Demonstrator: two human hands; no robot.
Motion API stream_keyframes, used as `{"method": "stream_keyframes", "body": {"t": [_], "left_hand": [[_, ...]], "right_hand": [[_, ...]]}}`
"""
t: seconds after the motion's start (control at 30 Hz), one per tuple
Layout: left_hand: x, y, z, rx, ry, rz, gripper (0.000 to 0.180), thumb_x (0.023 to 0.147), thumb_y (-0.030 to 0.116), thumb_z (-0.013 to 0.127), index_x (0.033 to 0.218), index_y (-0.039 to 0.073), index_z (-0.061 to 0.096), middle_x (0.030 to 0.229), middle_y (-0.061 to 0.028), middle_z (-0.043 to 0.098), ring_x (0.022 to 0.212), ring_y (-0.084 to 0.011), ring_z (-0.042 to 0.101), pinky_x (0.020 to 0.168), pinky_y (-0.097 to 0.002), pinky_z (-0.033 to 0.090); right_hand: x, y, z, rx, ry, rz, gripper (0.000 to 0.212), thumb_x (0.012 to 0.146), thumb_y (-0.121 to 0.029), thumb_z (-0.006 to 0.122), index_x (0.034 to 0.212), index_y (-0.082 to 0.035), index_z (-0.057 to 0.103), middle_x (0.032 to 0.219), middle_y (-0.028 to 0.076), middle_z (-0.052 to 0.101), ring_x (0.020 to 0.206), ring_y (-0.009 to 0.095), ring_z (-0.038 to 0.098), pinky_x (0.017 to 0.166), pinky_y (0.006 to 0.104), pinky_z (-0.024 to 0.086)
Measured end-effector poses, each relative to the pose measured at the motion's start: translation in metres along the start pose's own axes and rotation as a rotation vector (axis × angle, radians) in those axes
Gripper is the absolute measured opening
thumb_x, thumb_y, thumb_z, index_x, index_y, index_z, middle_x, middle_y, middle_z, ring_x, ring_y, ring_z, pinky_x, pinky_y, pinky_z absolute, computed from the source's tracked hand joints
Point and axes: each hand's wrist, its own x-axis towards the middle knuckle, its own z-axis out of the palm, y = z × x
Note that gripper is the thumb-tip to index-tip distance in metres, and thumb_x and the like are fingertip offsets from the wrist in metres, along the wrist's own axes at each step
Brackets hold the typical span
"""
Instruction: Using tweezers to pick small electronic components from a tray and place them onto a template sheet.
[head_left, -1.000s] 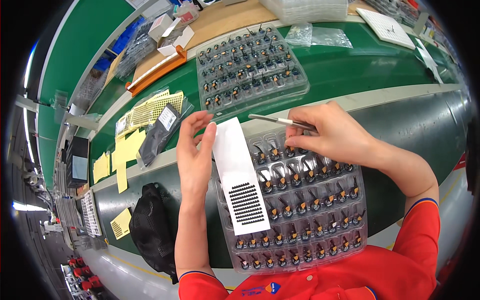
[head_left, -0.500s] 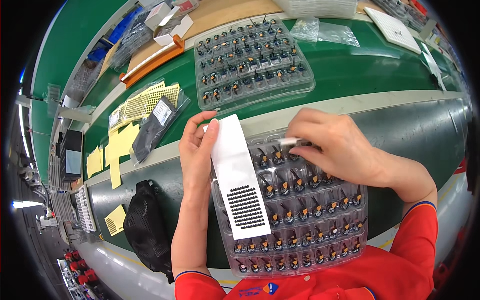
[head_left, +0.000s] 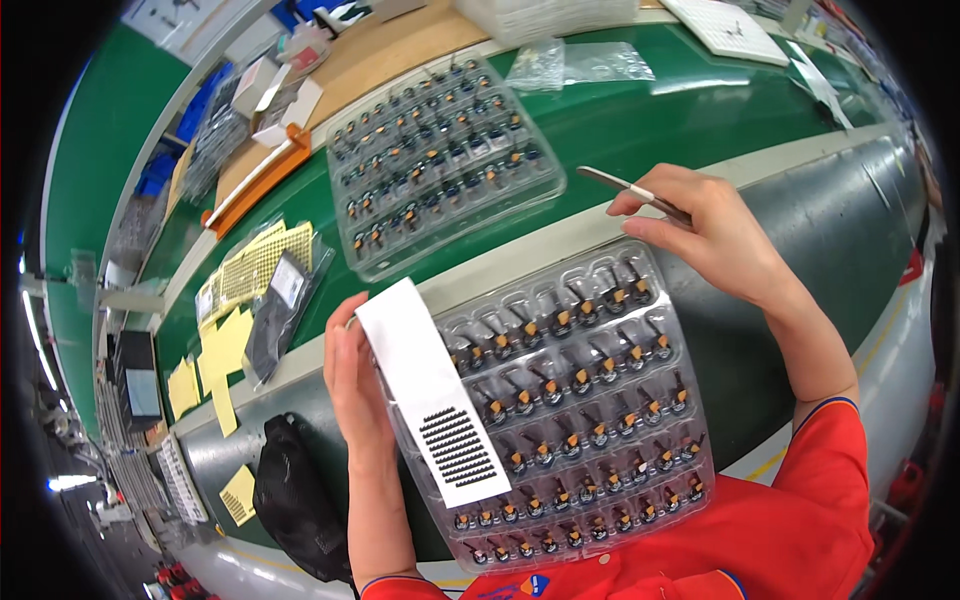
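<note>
My left hand (head_left: 350, 375) is closed at the upper left corner of a white sheet (head_left: 415, 345) with rows of small black stickers on its lower part. This sheet lies slanted over the left side of a clear plastic tray (head_left: 690, 400). Rows of small dark round parts, each with a black lead and an orange patch, fill the tray's pockets. Part of my left hand is hidden by the sheet and the tray edge. Beyond the tray's upper right corner, my right hand (head_left: 700, 225) grips slim tweezers (head_left: 627, 187), pointing up and left.
A second filled clear tray (head_left: 555, 190) sits on the green bench behind. To the left are yellow sticker sheets (head_left: 265, 265), a dark bagged packet (head_left: 272, 315) and a black mesh bag (head_left: 295, 500). Clear bags (head_left: 605, 62) and a white board (head_left: 725, 30) lie farther back.
My right hand has lifted off the tray's upper rows and moved up and right with the tweezers. My left hand and the sheet sit lower and farther left, as the whole view has shifted.
</note>
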Motion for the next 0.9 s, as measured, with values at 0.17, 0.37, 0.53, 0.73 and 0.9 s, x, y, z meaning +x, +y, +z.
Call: {"method": "stream_keyframes", "body": {"t": [0.17, 0.37, 0.53, 0.73, 0.9], "left_hand": [[-0.012, 0.001, 0.013, -0.121, 0.025, -0.052, 0.048, 0.092, 0.041, 0.038, 0.116, 0.001, 0.045, 0.092, -0.0109, 0.059, 0.077, -0.0174, 0.06, 0.068, -0.0286, 0.051], [-0.013, -0.003, 0.01, -0.106, 0.062, -0.122, 0.049, 0.091, 0.043, 0.038, 0.114, 0.0, 0.046, 0.089, -0.0114, 0.059, 0.073, -0.0184, 0.06, 0.062, -0.03, 0.052], [-0.015, -0.006, 0.014, -0.109, 0.132, -0.101, 0.048, 0.092, 0.043, 0.037, 0.111, 0.001, 0.048, 0.087, -0.0116, 0.059, 0.072, -0.0183, 0.06, 0.063, -0.0297, 0.052], [-0.014, -0.015, 0.009, -0.096, 0.102, -0.088, 0.047, 0.092, 0.043, 0.036, 0.108, 0.001, 0.048, 0.088, -0.0118, 0.059, 0.073, -0.0177, 0.061, 0.066, -0.0284, 0.052], [-0.015, -0.016, 0.006, -0.118, 0.062, -0.08, 0.046, 0.093, 0.042, 0.036, 0.107, 0.0, 0.048, 0.09, -0.0124, 0.06, 0.074, -0.0178, 0.061, 0.066, -0.0285, 0.051]], "right_hand": [[-0.011, 0.026, 0.01, 0.028, 0.045, -0.045, 0.014, 0.084, -0.013, 0.057, 0.092, -0.002, 0.062, 0.075, 0.005, 0.055, 0.06, 0.012, 0.044, 0.055, 0.0263, 0.036], [-0.013, 0.027, 0.023, 0.081, 0.051, 0.005, 0.017, 0.089, -0.013, 0.049, 0.089, -0.001, 0.061, 0.073, 0.008, 0.053, 0.065, 0.014, 0.049, 0.06, 0.0265, 0.039], [-0.017, 0.033, 0.034, 0.145, 0.125, 0.008, 0.02, 0.091, -0.013, 0.045, 0.086, 0.001, 0.059, 0.072, 0.008, 0.054, 0.065, 0.013, 0.051, 0.061, 0.0251, 0.04], [-0.018, 0.047, 0.044, 0.218, 0.199, 0.04, 0.025, 0.093, -0.014, 0.041, 0.084, 0.002, 0.058, 0.073, 0.006, 0.058, 0.065, 0.01, 0.051, 0.061, 0.024, 0.04], [-0.016, 0.052, 0.046, 0.257, 0.222, 0.031, 0.029, 0.094, -0.015, 0.039, 0.082, 0.002, 0.058, 0.076, 0.005, 0.06, 0.068, 0.008, 0.052, 0.063, 0.0228, 0.041]]}}
